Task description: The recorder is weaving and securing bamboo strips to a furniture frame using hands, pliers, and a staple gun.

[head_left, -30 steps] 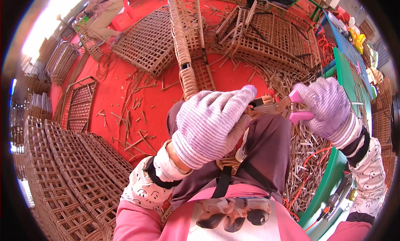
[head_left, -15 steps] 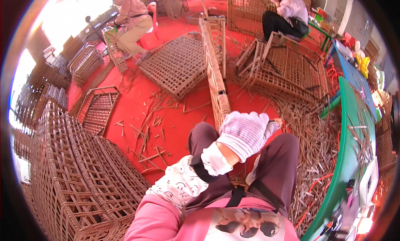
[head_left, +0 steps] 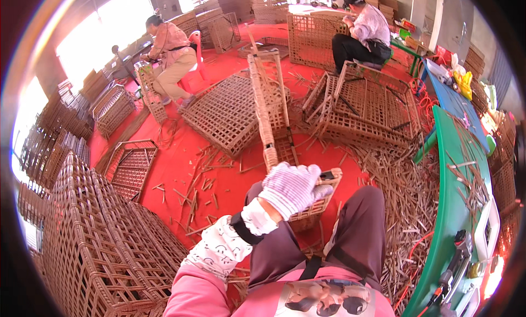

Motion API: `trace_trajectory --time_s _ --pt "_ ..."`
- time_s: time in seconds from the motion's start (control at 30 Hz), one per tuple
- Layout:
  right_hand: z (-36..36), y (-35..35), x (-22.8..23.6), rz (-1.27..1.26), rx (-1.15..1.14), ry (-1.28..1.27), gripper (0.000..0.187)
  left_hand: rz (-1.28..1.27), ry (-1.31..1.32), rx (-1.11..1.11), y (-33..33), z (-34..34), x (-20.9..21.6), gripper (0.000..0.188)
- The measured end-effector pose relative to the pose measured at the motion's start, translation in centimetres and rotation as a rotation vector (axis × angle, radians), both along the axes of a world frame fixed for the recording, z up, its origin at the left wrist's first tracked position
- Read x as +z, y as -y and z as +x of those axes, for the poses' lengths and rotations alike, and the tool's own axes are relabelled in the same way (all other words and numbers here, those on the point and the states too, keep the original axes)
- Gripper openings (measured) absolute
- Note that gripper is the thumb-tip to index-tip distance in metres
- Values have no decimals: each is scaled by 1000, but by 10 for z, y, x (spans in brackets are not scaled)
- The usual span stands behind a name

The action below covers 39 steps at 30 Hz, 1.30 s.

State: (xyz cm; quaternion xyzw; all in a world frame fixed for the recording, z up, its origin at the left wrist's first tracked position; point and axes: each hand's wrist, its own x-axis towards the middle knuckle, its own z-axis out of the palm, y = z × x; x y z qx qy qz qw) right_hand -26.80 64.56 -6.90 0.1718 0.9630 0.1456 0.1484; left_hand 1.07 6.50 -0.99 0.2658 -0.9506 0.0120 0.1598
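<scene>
My left hand (head_left: 290, 190), in a purple-and-white striped glove, is closed around the near end of a brown woven wicker panel (head_left: 264, 125). The panel stands edge-up between my knees, its long wrapped edge running away from me. Just right of my fingers shows its near corner (head_left: 332, 178), with a dark fitting on it. A patterned white sleeve cover and a dark wrist strap are on this arm. My right hand is out of sight.
Stacked woven panels (head_left: 104, 235) rise close on my left. To the right is a green table (head_left: 446, 180) with a power tool (head_left: 457, 257) on it. Cane scraps (head_left: 405, 207) cover the floor beside my right leg. Two co-workers sit farther off among wicker frames (head_left: 372, 103).
My left hand has shifted left with the wicker panel, whose near corner and lattice now show more. The whole view has tilted up slightly.
</scene>
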Motion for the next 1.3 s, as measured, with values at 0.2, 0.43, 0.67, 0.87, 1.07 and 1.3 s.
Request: trace_trajectory --time_s 0.2,0.43,0.67,0.87,1.07,1.3 --pt "-26 54 55 100 117 6 59 -150 -111 -60 1 13 -3 46" --pt "-62 256 69 -840 1119 -253 46 -140 -211 -242 -26 42 -3 39" --pt "-66 468 85 -818 1466 -67 69 -52 -323 -306 -38 109 -8 31" --pt "-128 585 91 -1028 1425 -123 91 -8 -170 -226 -73 132 4 13" --pt "-186 684 98 -1991 1091 -55 54 17 -333 249 -107 117 8 24" --pt "-285 647 40 -1627 800 -320 39 914 -915 460 -92 62 -11 66"
